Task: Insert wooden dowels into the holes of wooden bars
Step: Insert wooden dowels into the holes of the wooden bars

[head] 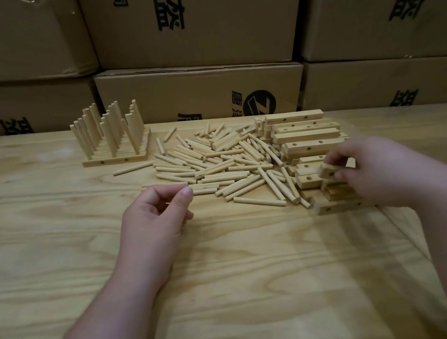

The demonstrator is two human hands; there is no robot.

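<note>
**Right hand pinches a wooden bar at the stack; left hand loosely curled by the dowel pile**

The right hand [371,170] pinches one end of a short wooden bar [329,171] between thumb and fingertips, the bar's drilled face turned toward the camera with 1 hole showing. The bar is held just above the near part of the stack of wooden bars [304,135], which lies at the right of the bench [230,281]; the bars there lie flat in rough rows, most showing 2 holes along a side. The nearest bar of the stack [342,206] lies flat on the bench just under the wrist.

The left hand [157,214] hovers low over the bench with its fingers loosely curled and the thumb tip near the index finger; whether anything is between them cannot be told, and no dowel is visible in it. Its fingertips are just beside the near left edge of the pile of loose dowels [216,164], which spreads across the middle of the bench between the 2 hands and runs up against the bar stack on its right. 1 single dowel [133,168] lies apart at the pile's left.

Further left and back, well apart from both hands, stand the finished bars [115,158] side by side, with dowels upright in their holes in several rows. Behind the bench, cardboard boxes [193,23] with black printed characters are stacked as a wall.
</note>
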